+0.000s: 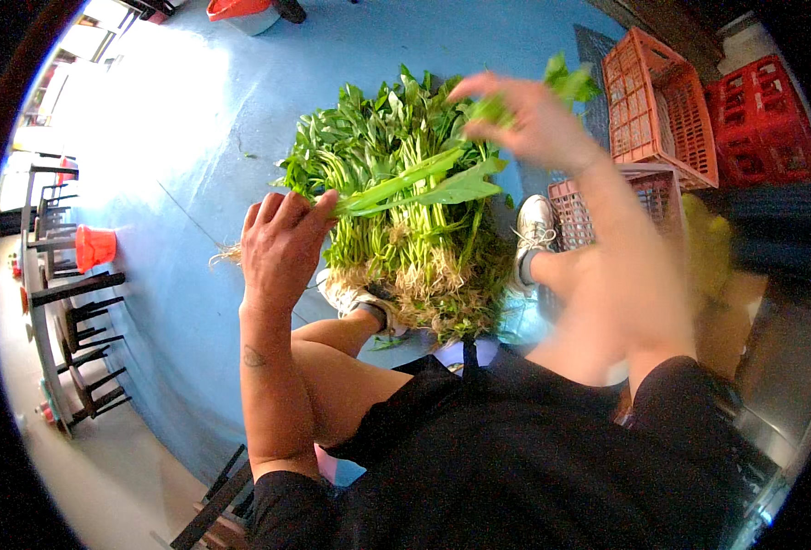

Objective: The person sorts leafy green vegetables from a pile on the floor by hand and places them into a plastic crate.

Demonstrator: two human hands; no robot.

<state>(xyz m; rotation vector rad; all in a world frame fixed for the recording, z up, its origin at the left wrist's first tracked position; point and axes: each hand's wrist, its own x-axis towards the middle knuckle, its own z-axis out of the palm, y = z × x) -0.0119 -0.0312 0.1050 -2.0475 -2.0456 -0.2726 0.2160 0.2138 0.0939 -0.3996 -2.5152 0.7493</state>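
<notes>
My left hand is closed around the lower part of a green leafy stalk, whose roots stick out behind the hand at the left. Its stem and long leaf point right, over a large heap of leafy greens with roots on the blue floor. Blurred by motion, my right hand is above the heap's upper right side with a piece of leafy green in its fingers. The heap's pale stems and tangled roots lie towards me, between my shoes.
Plastic crates stand at the right: an orange one, a pinkish one and a red one. A red bucket and dark stools are at the left. Another red-topped tub stands far ahead.
</notes>
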